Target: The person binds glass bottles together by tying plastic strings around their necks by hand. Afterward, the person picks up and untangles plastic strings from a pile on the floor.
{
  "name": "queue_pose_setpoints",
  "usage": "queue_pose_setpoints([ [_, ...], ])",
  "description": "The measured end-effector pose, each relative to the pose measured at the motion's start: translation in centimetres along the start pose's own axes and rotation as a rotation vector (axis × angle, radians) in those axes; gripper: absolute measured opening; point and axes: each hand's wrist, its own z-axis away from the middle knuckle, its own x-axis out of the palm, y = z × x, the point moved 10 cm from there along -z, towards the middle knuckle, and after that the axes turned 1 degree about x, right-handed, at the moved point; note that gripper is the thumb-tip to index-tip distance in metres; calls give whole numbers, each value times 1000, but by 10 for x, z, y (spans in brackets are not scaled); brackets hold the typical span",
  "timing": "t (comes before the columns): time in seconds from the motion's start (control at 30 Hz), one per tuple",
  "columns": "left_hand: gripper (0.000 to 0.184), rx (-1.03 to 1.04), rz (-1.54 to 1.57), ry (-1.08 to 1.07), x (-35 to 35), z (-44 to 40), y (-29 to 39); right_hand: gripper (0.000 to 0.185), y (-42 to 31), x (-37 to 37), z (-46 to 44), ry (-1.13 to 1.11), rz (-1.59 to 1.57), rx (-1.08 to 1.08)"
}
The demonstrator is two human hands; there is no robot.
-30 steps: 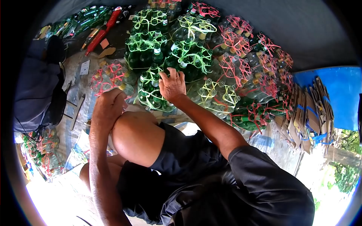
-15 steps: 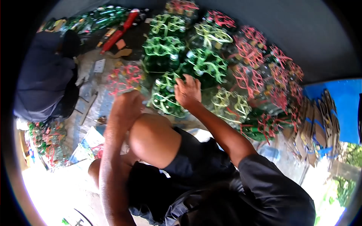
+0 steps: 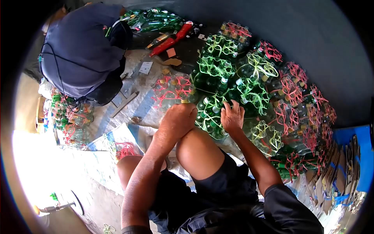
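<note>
My right hand [image 3: 233,116] rests with fingers apart at the right edge of a bundle of green bottles [image 3: 210,117] tied with light green string. Over my raised knee, my left hand [image 3: 178,120] is curled, its fingertips hidden. Just beyond it stands a bundle of clear bottles [image 3: 173,89] tied with pink string. More green bottles [image 3: 251,93] in green string are behind my right hand, and clear ones [image 3: 267,137] in pale yellow string stand to its right.
A co-worker in a dark shirt [image 3: 83,54] bends over at the upper left. Loose green bottles [image 3: 156,20] and a red object [image 3: 171,39] lie at the back. Flattened cardboard [image 3: 343,167] stands at the right. A hammer-like metal tool [image 3: 58,207] is at the lower left.
The view has swung left, so the bundles and both hands appear farther right and lower. More of the co-worker shows. My right hand stays by the same green bundle.
</note>
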Motion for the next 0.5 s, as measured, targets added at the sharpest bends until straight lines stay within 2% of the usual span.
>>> queue_pose_setpoints([
  [0.5, 23, -38, -49, 13, 0, 3, 0, 33, -4, 0, 0, 3, 16, -34],
])
